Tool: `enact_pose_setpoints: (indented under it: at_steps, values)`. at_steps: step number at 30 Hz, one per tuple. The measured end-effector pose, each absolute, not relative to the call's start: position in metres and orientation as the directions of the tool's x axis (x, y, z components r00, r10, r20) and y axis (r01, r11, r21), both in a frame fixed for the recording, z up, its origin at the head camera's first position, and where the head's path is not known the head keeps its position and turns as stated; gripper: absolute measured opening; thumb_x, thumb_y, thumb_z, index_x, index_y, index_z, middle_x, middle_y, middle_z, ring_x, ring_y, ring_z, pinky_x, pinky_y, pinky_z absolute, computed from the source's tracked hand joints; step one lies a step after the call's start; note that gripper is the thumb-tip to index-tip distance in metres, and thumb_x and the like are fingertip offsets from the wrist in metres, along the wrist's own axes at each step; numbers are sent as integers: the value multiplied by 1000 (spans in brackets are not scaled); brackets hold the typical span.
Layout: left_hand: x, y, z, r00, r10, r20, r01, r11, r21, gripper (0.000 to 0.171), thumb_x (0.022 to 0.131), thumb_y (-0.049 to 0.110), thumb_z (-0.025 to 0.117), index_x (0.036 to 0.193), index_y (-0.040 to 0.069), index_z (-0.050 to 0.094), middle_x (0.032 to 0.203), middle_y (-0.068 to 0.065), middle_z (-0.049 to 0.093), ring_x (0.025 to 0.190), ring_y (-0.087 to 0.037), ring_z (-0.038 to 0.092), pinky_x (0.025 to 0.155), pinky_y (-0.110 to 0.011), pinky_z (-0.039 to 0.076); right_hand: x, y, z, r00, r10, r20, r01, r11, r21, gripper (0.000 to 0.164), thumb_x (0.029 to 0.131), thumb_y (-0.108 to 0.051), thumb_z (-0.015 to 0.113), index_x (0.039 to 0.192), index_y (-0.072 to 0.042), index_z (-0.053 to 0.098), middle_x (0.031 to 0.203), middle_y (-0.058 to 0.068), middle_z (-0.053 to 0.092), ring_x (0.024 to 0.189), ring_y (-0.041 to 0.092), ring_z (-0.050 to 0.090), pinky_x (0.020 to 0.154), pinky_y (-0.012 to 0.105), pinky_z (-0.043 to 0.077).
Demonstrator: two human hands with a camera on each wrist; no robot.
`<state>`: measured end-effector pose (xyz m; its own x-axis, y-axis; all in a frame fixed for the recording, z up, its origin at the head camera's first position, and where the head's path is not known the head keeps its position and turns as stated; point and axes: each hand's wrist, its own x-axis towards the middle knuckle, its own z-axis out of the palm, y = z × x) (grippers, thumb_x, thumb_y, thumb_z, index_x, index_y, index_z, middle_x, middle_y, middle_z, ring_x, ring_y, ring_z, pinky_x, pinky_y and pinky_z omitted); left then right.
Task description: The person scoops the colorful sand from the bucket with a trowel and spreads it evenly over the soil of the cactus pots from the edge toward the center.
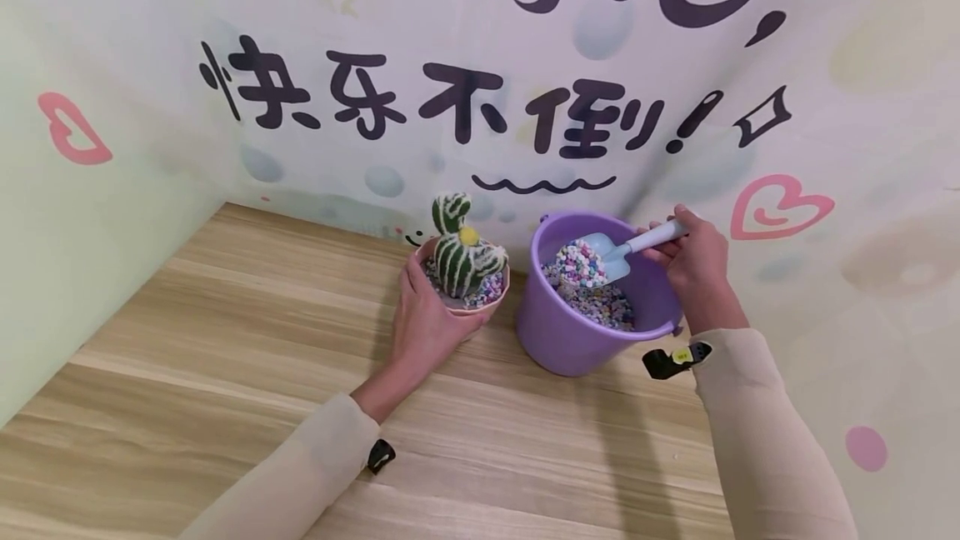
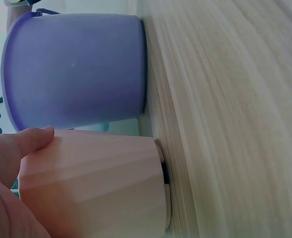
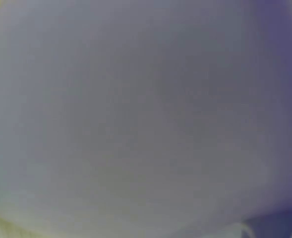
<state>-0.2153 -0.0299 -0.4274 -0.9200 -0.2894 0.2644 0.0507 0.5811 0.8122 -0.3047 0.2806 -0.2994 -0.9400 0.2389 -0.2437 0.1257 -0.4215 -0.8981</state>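
My left hand point(image 1: 426, 313) grips the rim and side of a pink flower pot point(image 2: 96, 181) that stands on the table. In the pot a green-and-white striped cactus point(image 1: 454, 267) with a yellow bloom rises from multicoloured pebbles point(image 1: 489, 288). To the right stands a purple bucket point(image 1: 557, 333), partly filled with the same small pebbles. My right hand point(image 1: 699, 261) holds the white handle of a light-blue trowel point(image 1: 618, 253) over the bucket. A heap of pebbles point(image 1: 579, 263) lies on its blade. In the right wrist view a blurred purple-grey surface fills nearly everything.
The wooden table point(image 1: 247, 340) runs back to a printed wall cloth point(image 1: 420, 140) with dark lettering, close behind pot and bucket. A pale green wall point(image 1: 90, 232) borders the table on the left.
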Motion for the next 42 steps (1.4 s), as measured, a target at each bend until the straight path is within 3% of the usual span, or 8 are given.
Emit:
enact_pose_setpoints:
  at_steps: [8, 16, 22, 42]
  values:
    - [-214, -28, -427, -912, -301, 277, 49, 591, 805, 127, 54, 48, 92, 150, 10, 18, 139, -21, 39, 116, -37, 53, 90, -49, 52, -290, 283, -297, -924, 179, -339, 124, -697, -706, 30, 93, -22, 66, 115, -10, 49, 95, 16, 66, 92, 34, 71, 75, 47, 57]
    - [-215, -26, -427, -898, -325, 298, 47, 602, 797, 126, 53, 50, 92, 149, 11, 19, 136, -19, 40, 108, -36, 56, 81, -50, 55, -271, 271, -295, -914, 144, -378, 115, -803, -584, 32, 92, -20, 67, 115, -13, 47, 104, 14, 62, 96, 37, 69, 87, 50, 51]
    - [-215, -26, -427, -894, -330, 305, 46, 607, 794, 126, 53, 49, 92, 149, 10, 20, 135, -19, 41, 107, -37, 57, 79, -50, 55, -256, 262, -297, -908, 135, -396, 92, -859, -504, 35, 91, -20, 68, 119, -16, 47, 118, 11, 56, 104, 35, 66, 96, 51, 45]
    - [-214, -29, -431, -900, -307, 310, 61, 614, 787, 128, 52, 49, 93, 149, 8, 21, 135, -20, 40, 108, -37, 56, 82, -49, 55, -228, 250, -309, -915, 111, -388, 38, -933, -357, 41, 85, -13, 73, 119, -15, 50, 112, 11, 62, 109, 31, 64, 104, 49, 38]
